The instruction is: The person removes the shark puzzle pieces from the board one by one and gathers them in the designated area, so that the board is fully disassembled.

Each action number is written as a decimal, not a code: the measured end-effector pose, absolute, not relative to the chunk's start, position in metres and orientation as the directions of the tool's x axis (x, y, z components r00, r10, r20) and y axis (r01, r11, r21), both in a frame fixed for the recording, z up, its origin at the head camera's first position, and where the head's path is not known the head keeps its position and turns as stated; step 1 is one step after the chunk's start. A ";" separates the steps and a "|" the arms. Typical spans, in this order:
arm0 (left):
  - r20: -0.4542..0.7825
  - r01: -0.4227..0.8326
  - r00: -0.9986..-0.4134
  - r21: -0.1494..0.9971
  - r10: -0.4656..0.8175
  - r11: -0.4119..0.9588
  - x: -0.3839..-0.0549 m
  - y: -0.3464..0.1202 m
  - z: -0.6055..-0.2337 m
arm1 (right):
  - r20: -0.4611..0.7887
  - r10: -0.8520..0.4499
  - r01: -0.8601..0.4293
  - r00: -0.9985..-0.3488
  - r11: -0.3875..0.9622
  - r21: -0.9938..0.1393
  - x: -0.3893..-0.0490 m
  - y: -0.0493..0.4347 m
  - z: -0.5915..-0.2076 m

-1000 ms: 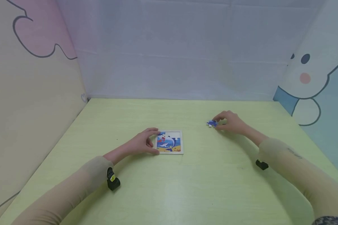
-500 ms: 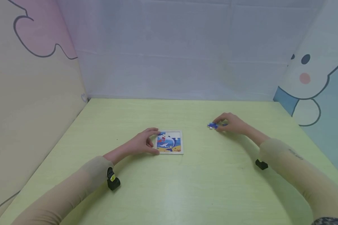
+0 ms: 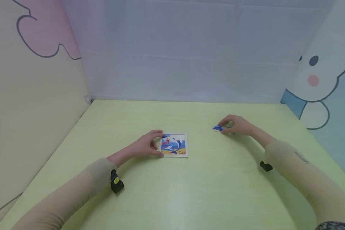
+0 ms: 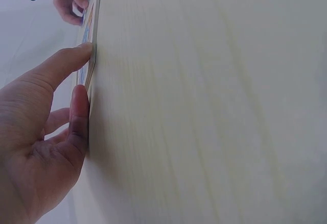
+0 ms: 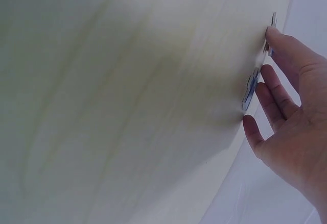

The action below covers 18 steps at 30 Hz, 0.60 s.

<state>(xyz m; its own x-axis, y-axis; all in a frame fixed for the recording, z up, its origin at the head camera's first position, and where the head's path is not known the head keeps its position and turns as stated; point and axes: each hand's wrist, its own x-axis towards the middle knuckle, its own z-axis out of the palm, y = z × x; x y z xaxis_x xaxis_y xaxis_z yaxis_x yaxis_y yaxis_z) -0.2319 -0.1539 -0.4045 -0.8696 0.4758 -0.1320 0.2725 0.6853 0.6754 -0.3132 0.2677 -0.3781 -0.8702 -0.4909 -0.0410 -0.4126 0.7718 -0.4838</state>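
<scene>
A square jigsaw puzzle in a white frame, with a dolphin picture, lies flat on the table; its upper right part is bare white. My left hand holds the frame's left side, thumb at the near corner and index finger at the far corner. To the right, my right hand pinches a blue puzzle piece between thumb and index finger, low at the table. In the right wrist view a second blue puzzle piece lies by the other fingers, mostly hidden under the hand in the head view.
The pale yellow-green table runs back to a whitish cloth wall. Printed side walls stand left and right. A black wrist camera hangs under the left sleeve, and another wrist camera under the right.
The pinched piece has shifted slightly right and nearer, with the right hand. A bit of the second piece now shows behind the thumb. My left hand and the puzzle stay put.
</scene>
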 end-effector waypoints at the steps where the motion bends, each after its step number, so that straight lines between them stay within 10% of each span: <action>1: -0.133 0.273 -0.869 0.675 0.477 0.685 -0.232 -0.154 -0.405 | -0.043 -0.488 -0.408 -0.872 0.772 -0.487 -0.313 0.268 -0.378; 18: -0.133 0.270 -0.867 0.684 0.480 0.678 -0.231 -0.155 -0.403 | -0.088 -0.494 -0.400 -0.865 0.784 -0.475 -0.307 0.259 -0.371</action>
<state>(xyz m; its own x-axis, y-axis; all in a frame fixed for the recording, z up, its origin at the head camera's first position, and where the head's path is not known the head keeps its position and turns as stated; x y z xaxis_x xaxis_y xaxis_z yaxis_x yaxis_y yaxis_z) -0.2310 -0.1548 -0.4026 -0.8673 0.4795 -0.1333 0.2697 0.6779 0.6839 -0.3070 0.2590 -0.3714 -0.8652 -0.4938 -0.0875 -0.3996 0.7843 -0.4746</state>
